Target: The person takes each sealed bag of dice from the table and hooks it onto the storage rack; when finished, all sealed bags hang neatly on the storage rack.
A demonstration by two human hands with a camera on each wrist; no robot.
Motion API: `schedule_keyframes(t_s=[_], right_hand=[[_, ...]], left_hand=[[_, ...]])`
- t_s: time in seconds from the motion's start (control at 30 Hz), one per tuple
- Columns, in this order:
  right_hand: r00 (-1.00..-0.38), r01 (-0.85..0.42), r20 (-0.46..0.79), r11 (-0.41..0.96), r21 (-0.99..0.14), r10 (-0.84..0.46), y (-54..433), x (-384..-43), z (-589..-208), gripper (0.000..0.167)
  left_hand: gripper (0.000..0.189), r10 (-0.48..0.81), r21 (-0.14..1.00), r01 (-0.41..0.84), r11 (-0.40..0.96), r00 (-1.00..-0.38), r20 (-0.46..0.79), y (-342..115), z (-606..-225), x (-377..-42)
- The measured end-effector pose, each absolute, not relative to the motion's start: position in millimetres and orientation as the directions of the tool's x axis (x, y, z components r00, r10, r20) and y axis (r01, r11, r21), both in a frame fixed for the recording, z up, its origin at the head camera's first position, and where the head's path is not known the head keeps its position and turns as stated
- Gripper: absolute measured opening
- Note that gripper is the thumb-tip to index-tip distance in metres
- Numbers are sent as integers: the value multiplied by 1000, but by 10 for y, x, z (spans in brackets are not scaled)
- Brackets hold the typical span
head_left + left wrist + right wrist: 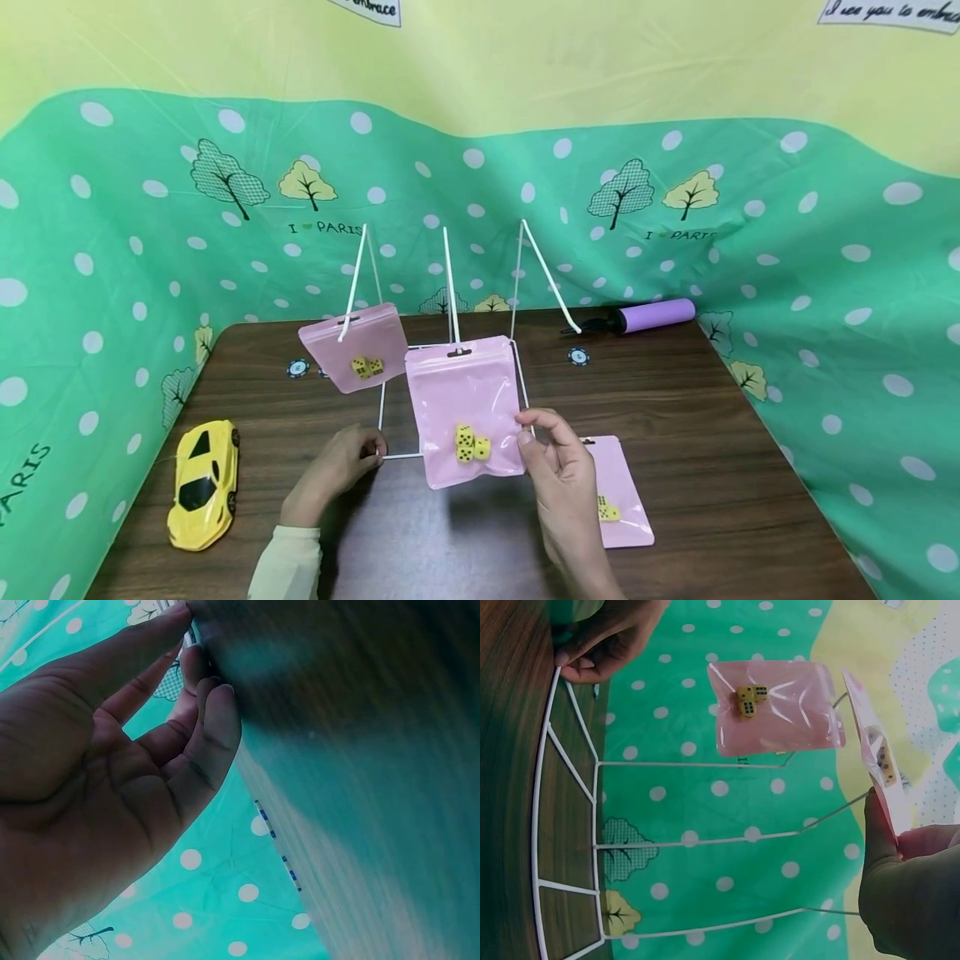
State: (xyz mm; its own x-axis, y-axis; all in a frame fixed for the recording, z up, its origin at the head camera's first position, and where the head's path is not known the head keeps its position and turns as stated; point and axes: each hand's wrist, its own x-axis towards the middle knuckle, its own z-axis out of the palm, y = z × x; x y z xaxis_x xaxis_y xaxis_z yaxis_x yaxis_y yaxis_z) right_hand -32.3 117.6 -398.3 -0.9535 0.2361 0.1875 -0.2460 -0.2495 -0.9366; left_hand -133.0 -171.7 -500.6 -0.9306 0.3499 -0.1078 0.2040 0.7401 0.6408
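A white wire display rack [452, 287] with three upright arms stands on the table. My left hand [347, 460] grips the front left corner of its base between thumb and fingers. My right hand [564, 483] pinches the right edge of a pink zip bag [442, 396] holding several yellow dice. That bag is raised upright, its hanging slot right at the tip of the middle arm in the head view. On the left arm hangs another pink bag [330, 350] with dice. A third pink bag [630, 492] lies flat on the table, partly hidden behind my right hand.
A yellow toy car [202, 487] sits at the table's left. At the back right lies a purple hand pump [656, 315] with a black end. Poker chips [297, 368] lie behind the rack, one chip [578, 357] to its right. A green patterned cloth [825, 333] surrounds the wooden table.
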Motion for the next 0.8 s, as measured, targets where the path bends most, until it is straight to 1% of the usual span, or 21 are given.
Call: schedule_keyframes(t_s=[0.57,0.7,0.8], right_hand=[[-959,-212,151,-254,-944,239,1158,-383,-4017,17],[-959,-213,150,-263,-941,242,1145,-429,-4025,18],[-959,-211,145,-273,-939,243,1136,-469,-4038,19]], left_hand=[[20,341,647,185,740,-932,-123,-1701,-4974,-1317],[21,350,653,201,730,-931,-104,-1712,-4990,-1321],[22,368,656,236,717,-927,-68,-1728,-5017,-1330]])
